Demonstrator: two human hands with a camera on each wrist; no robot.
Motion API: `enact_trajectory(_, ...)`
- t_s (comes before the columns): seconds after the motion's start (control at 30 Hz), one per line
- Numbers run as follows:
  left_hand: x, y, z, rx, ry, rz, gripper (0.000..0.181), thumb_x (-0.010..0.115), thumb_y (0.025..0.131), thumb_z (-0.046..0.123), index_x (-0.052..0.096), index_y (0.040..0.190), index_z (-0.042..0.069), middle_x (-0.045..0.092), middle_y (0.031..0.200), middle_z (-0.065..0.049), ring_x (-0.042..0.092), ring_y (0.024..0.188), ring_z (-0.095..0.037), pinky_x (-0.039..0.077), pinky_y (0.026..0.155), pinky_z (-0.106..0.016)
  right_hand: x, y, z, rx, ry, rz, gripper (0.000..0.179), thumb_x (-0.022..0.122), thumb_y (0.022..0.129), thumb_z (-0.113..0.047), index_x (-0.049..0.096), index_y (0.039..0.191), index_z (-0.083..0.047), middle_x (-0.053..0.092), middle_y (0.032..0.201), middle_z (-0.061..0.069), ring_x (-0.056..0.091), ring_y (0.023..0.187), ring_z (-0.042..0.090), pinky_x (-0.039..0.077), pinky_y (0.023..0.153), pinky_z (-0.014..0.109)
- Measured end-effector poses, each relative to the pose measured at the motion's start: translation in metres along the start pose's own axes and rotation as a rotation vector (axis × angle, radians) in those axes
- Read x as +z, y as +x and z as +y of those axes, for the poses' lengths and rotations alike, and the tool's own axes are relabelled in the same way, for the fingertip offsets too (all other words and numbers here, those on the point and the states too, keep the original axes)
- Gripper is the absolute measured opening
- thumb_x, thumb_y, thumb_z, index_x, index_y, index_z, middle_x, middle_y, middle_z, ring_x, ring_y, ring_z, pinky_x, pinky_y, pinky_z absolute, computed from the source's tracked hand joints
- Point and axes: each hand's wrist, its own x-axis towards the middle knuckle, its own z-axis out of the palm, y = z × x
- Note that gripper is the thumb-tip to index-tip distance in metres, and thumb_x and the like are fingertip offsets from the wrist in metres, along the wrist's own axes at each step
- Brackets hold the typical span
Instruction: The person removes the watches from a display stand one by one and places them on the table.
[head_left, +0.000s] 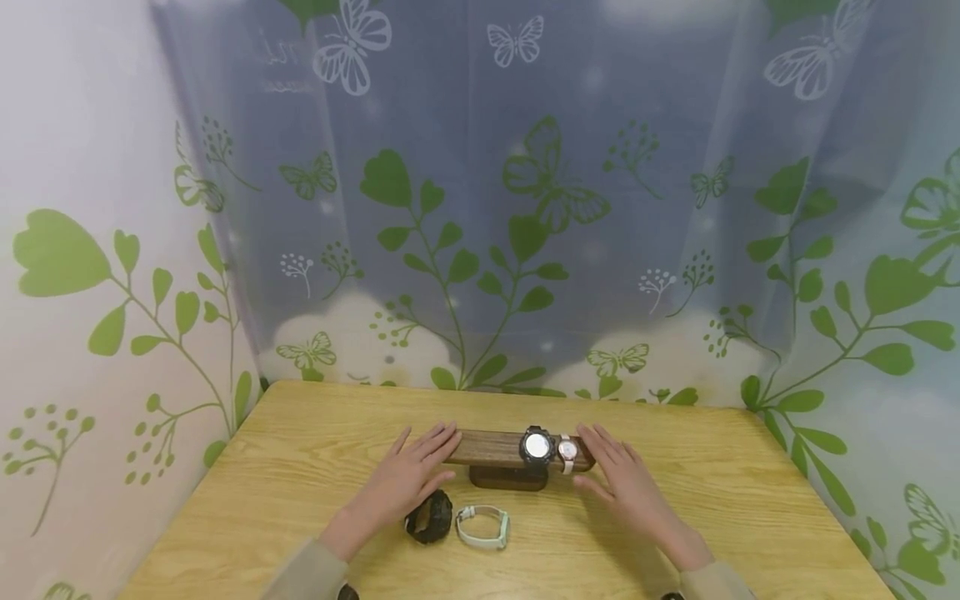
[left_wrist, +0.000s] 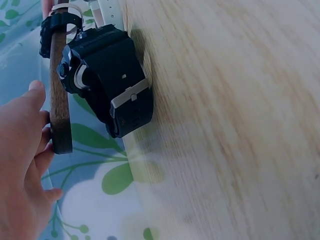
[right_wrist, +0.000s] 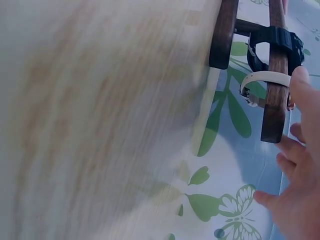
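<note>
A dark wooden watch stand, a bar above a small base, stands on the table. Toward the bar's right side it bears a black watch and a smaller watch with a white strap, both looped around it. My left hand lies at the bar's left end, fingers extended. At the right end, beside the white-strapped watch, is my right hand, also with straight fingers. In front of the stand lie another black watch and a watch with a pale green strap.
The light wooden table reaches back to a curtain printed with leaves and butterflies. Similar printed cloth hangs at the left and right sides. The two loose watches sit close to my left wrist.
</note>
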Motion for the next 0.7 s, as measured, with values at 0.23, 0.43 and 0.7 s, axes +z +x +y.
enact_trajectory(0.23, 0.000, 0.000, 0.000, 0.011, 0.005, 0.004, 0.063, 0.057, 0.104, 0.038, 0.037, 0.158, 0.012, 0.035, 0.163, -0.007, 0.033, 0.150, -0.025, 0.024, 0.119, -0.064, 0.002, 0.012, 0.002, -0.087, 0.028, 0.089, 0.079, 0.078, 0.088, -0.032, 0.044, 0.152, -0.003, 0.050, 0.150, 0.021, 0.045, 0.137, 0.047, 0.036, 0.107, 0.070)
enact_trajectory(0.43, -0.001, 0.000, 0.001, 0.007, -0.016, 0.016, 0.063, 0.057, 0.104, 0.037, 0.038, 0.157, 0.012, 0.036, 0.162, -0.007, 0.035, 0.149, -0.026, 0.022, 0.119, -0.064, 0.006, 0.022, 0.001, -0.145, 0.035, 0.089, 0.083, 0.084, 0.080, -0.035, 0.050, 0.148, -0.002, 0.054, 0.147, 0.019, 0.048, 0.135, 0.046, 0.038, 0.106, 0.069)
enact_trajectory(0.7, -0.001, 0.001, 0.002, 0.004, -0.006, 0.029, 0.063, 0.059, 0.102, 0.038, 0.041, 0.156, 0.011, 0.039, 0.160, -0.008, 0.037, 0.148, -0.026, 0.026, 0.118, -0.065, 0.011, 0.027, 0.000, -0.136, 0.015, 0.067, 0.075, 0.085, 0.080, -0.029, 0.054, 0.143, -0.002, 0.058, 0.142, 0.020, 0.050, 0.133, 0.045, 0.040, 0.106, 0.067)
